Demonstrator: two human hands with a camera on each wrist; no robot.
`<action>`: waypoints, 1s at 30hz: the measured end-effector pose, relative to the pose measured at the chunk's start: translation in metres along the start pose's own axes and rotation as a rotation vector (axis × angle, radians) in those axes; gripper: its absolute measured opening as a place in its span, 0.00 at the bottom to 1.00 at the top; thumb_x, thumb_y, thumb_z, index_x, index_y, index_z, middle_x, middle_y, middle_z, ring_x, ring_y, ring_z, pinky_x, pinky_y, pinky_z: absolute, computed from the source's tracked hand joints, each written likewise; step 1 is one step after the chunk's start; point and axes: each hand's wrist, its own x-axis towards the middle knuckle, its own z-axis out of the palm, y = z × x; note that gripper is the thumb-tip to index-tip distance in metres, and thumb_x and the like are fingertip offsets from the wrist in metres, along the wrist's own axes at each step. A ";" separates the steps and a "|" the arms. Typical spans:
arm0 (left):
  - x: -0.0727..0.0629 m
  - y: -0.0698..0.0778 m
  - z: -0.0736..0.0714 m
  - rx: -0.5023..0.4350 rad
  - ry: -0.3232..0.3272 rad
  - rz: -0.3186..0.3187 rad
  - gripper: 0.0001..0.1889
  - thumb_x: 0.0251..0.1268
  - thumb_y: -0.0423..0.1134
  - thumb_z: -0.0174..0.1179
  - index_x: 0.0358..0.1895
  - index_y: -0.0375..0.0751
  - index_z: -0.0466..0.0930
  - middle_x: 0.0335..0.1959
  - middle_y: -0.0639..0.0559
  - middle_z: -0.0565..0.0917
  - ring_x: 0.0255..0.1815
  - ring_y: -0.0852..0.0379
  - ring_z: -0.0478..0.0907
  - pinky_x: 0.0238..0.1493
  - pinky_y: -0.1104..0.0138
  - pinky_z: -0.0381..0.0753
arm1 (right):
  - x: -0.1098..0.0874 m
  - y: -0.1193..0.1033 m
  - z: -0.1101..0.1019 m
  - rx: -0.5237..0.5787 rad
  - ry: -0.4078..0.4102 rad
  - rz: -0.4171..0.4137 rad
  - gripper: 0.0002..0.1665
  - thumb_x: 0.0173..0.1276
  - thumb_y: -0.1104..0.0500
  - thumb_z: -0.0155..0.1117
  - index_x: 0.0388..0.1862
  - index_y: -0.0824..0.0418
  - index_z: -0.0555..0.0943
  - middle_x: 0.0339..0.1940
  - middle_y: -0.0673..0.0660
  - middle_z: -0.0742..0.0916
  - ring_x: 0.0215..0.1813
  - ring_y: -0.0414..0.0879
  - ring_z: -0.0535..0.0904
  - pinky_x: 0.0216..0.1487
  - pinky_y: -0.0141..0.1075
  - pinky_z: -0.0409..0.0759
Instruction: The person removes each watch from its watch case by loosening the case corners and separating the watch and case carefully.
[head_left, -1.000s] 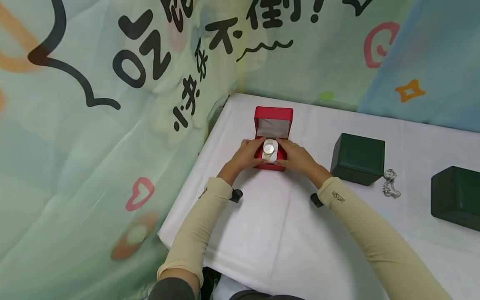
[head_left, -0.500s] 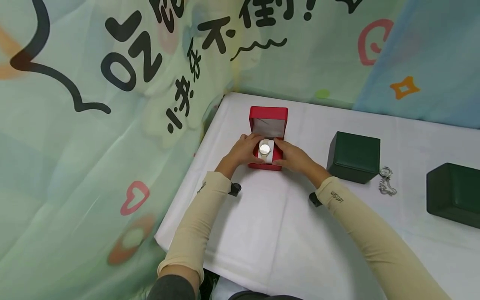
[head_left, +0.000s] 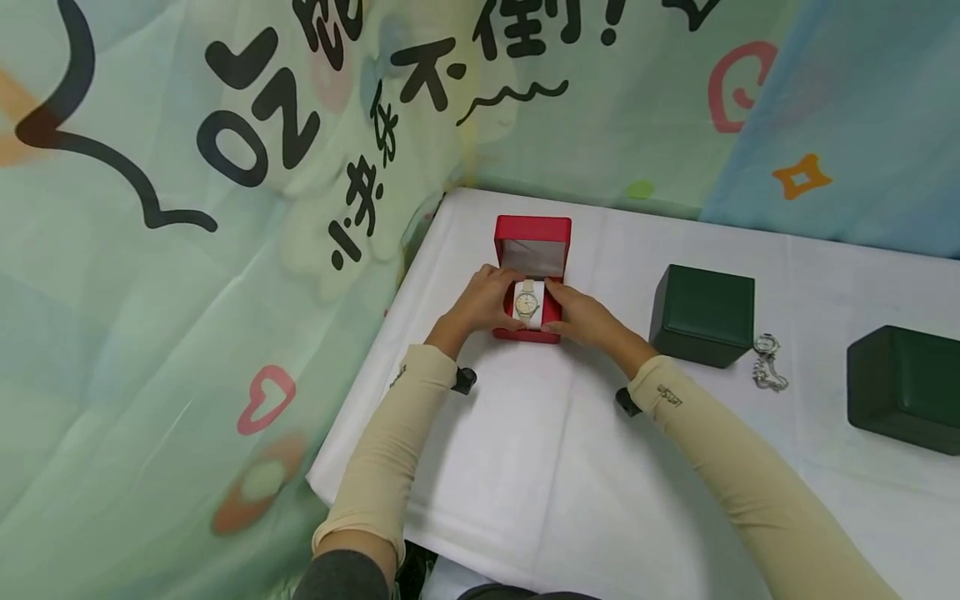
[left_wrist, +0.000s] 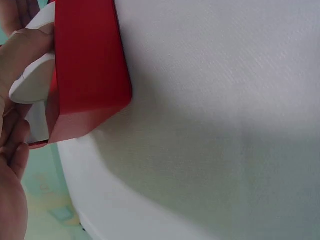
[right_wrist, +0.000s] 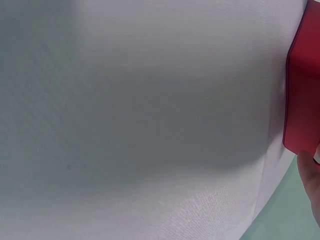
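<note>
A wristwatch [head_left: 527, 303] with a round pale dial is wrapped around a white cushion [head_left: 537, 320] at the open red box [head_left: 533, 227]. From the left, my left hand [head_left: 487, 300] grips the cushion; in the left wrist view its thumb lies over the cushion's rounded white end [left_wrist: 35, 82], partly above the box wall [left_wrist: 92, 55]. My right hand [head_left: 585, 317] holds the cushion's other side, thumb in front and forefinger behind. In the right wrist view only a fingertip [right_wrist: 311, 182] and the box's red side [right_wrist: 304, 95] show. The fingers hide the cushion's sides.
On the white-covered table [head_left: 487, 467], a green box [head_left: 708, 312] stands to the right. Beside it lies a silver metal-band watch [head_left: 768, 362]. Another green box [head_left: 911, 387] is farther right. Printed cloth [head_left: 150, 333] hangs along the left and back table edges.
Both hands stay at the cushion in the red box. The watch dial has lost its bright glare and its face now shows. The whole scene has shifted slightly left in the head view.
</note>
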 end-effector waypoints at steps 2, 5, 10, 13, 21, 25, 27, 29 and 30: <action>-0.001 -0.001 0.000 -0.016 0.007 0.010 0.40 0.43 0.51 0.70 0.62 0.42 0.66 0.61 0.50 0.72 0.58 0.53 0.63 0.61 0.63 0.64 | 0.001 -0.002 0.000 -0.004 -0.003 0.014 0.49 0.61 0.57 0.63 0.71 0.72 0.46 0.69 0.71 0.61 0.70 0.62 0.57 0.67 0.51 0.60; -0.003 -0.001 0.000 -0.035 0.015 0.024 0.39 0.44 0.51 0.70 0.62 0.42 0.66 0.61 0.50 0.71 0.59 0.53 0.62 0.62 0.64 0.63 | 0.002 -0.004 -0.002 -0.024 0.002 0.020 0.50 0.60 0.56 0.64 0.72 0.68 0.46 0.68 0.70 0.62 0.68 0.62 0.60 0.65 0.52 0.62; -0.004 -0.001 -0.001 -0.059 0.021 0.039 0.39 0.46 0.49 0.70 0.62 0.40 0.65 0.61 0.48 0.70 0.61 0.51 0.61 0.64 0.64 0.62 | 0.003 -0.007 -0.004 -0.045 0.007 0.016 0.47 0.59 0.56 0.65 0.71 0.63 0.51 0.65 0.69 0.68 0.64 0.61 0.65 0.63 0.54 0.65; -0.006 0.000 0.000 -0.077 0.025 0.052 0.38 0.47 0.47 0.69 0.62 0.39 0.64 0.61 0.46 0.69 0.63 0.50 0.60 0.65 0.63 0.61 | 0.004 -0.008 -0.003 -0.046 0.006 0.033 0.46 0.60 0.56 0.64 0.71 0.63 0.52 0.65 0.69 0.68 0.64 0.61 0.66 0.63 0.54 0.65; -0.010 0.001 0.006 -0.223 0.052 0.087 0.36 0.49 0.38 0.68 0.62 0.36 0.61 0.60 0.43 0.62 0.60 0.51 0.67 0.63 0.64 0.66 | 0.002 -0.004 -0.001 -0.072 0.043 0.021 0.47 0.60 0.54 0.64 0.71 0.65 0.50 0.64 0.70 0.69 0.63 0.62 0.67 0.61 0.53 0.67; -0.012 0.001 0.008 -0.244 0.070 0.100 0.36 0.50 0.37 0.68 0.63 0.35 0.61 0.61 0.42 0.61 0.61 0.51 0.66 0.63 0.64 0.66 | 0.002 -0.004 0.001 -0.098 0.063 0.009 0.46 0.61 0.53 0.63 0.71 0.65 0.52 0.63 0.69 0.70 0.61 0.61 0.69 0.59 0.54 0.69; -0.012 0.001 0.009 -0.244 0.084 0.108 0.36 0.50 0.36 0.67 0.63 0.34 0.62 0.61 0.41 0.61 0.62 0.50 0.65 0.64 0.64 0.65 | 0.002 -0.004 0.001 -0.126 0.077 0.009 0.44 0.62 0.51 0.62 0.70 0.64 0.53 0.63 0.68 0.71 0.60 0.61 0.71 0.56 0.55 0.70; -0.013 0.001 0.008 -0.246 0.091 0.113 0.36 0.50 0.36 0.67 0.63 0.33 0.62 0.61 0.41 0.61 0.62 0.50 0.65 0.64 0.65 0.65 | 0.002 -0.005 0.001 -0.164 0.093 0.009 0.42 0.63 0.49 0.60 0.70 0.64 0.55 0.62 0.67 0.73 0.59 0.60 0.72 0.54 0.56 0.71; -0.013 0.001 0.008 -0.250 0.094 0.115 0.36 0.50 0.36 0.67 0.63 0.32 0.62 0.62 0.40 0.61 0.63 0.50 0.64 0.64 0.65 0.65 | 0.002 -0.006 0.001 -0.180 0.098 0.013 0.42 0.63 0.48 0.59 0.70 0.64 0.56 0.61 0.67 0.74 0.59 0.59 0.73 0.54 0.57 0.70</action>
